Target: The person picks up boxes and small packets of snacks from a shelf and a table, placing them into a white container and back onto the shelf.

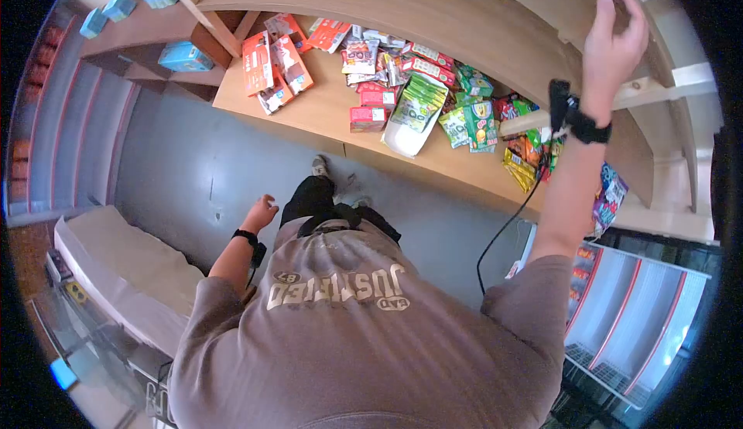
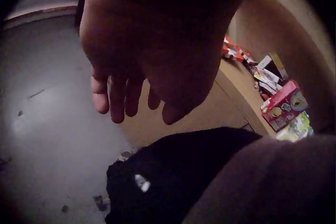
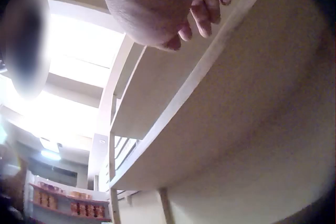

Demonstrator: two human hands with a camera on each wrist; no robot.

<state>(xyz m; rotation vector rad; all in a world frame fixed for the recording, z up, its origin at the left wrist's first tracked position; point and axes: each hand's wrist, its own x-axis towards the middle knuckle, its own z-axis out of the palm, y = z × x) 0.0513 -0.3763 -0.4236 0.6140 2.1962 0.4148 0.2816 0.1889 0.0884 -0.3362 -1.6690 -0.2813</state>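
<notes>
The person's right hand is raised at the upper right, close to the upper wooden shelf, with its fingers loosely bent and no object visible in it. In the right wrist view this hand appears at the top, below it the pale underside of a shelf board. Low beside the body hangs the left hand, empty. Its relaxed fingers point down in the left wrist view, where the hand is in shadow. Neither wrist view shows a held thing.
The lower shelf bears orange boxes, red boxes, green packets in a white tray and coloured bags. A wooden post stands near the right arm. A cable hangs beside it. A covered surface lies left.
</notes>
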